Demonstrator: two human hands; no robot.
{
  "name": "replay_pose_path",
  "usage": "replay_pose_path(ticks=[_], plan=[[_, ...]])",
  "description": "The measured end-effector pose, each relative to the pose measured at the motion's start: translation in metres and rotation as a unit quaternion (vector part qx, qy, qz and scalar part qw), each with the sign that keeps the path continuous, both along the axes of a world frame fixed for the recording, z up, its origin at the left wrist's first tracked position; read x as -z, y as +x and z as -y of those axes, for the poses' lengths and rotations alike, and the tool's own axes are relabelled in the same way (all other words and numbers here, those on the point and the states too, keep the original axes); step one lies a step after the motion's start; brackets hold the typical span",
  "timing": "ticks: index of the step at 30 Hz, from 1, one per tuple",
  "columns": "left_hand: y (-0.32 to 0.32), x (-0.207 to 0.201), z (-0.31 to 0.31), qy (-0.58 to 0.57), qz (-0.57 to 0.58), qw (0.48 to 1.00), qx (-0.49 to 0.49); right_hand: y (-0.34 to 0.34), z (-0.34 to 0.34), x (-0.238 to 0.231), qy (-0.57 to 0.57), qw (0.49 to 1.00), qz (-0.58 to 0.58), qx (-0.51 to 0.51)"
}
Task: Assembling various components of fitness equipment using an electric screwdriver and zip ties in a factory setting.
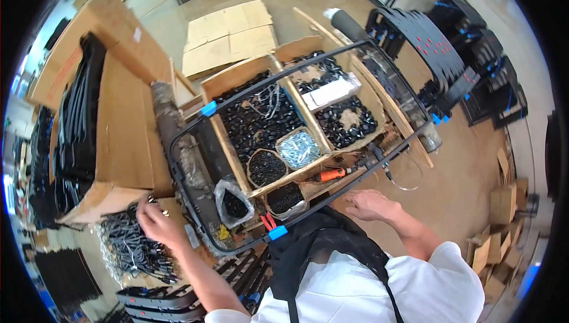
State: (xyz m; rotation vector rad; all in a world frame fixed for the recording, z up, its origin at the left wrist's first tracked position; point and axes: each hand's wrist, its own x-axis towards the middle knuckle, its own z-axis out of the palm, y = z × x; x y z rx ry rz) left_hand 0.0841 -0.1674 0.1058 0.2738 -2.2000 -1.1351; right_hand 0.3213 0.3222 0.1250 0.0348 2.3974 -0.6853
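My left hand (157, 222) is over a plastic-lined carton of tangled black cords (133, 246), at the foot of a tall cardboard box. Its fingers bend down toward the cords and are partly hidden, so their grip does not show. On the other side, my right hand (374, 205) hovers just off the near bar of a black rectangular tube frame (349, 186). Its fingers are loosely bent and apart, with nothing seen in them. Blue clips (277, 232) sit on the frame, which lies tilted across a wooden parts tray (237, 166).
Compartments hold black plastic parts (258, 115), silver screws (298, 148) and a white box (332, 92). An orange-and-black power tool (333, 174) lies near the front. The tall carton (127, 121) holds black panels (83, 115). Black frames (421, 44) are stacked at right.
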Motion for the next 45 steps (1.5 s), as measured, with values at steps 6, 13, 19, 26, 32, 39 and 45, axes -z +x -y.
replay_pose_path(ticks=[6,13,19,26,32,39,45], plan=[[0.049,0.055,-0.159,-0.025,0.171,0.941,0.292,0.030,-0.053,0.015,-0.006,0.997,-0.037,0.074],[0.091,0.037,-0.289,-0.108,0.208,0.838,0.493,-0.025,-0.180,0.055,0.044,0.966,-0.151,0.204],[0.125,0.023,-0.341,-0.157,0.191,0.812,0.528,-0.138,-0.238,0.188,0.178,0.973,-0.133,0.061],[0.178,0.023,-0.326,-0.153,0.260,0.862,0.407,-0.161,-0.270,0.244,0.145,0.971,-0.104,-0.161],[0.222,0.037,-0.309,-0.117,0.280,0.910,0.282,-0.164,-0.292,0.243,0.089,0.956,-0.142,-0.242],[0.213,0.035,-0.336,-0.107,0.298,0.884,0.344,-0.164,-0.290,0.240,0.030,0.959,-0.223,-0.172],[0.172,0.057,-0.373,-0.004,0.285,0.869,0.403,-0.165,-0.281,0.221,-0.003,0.959,-0.269,-0.086]])
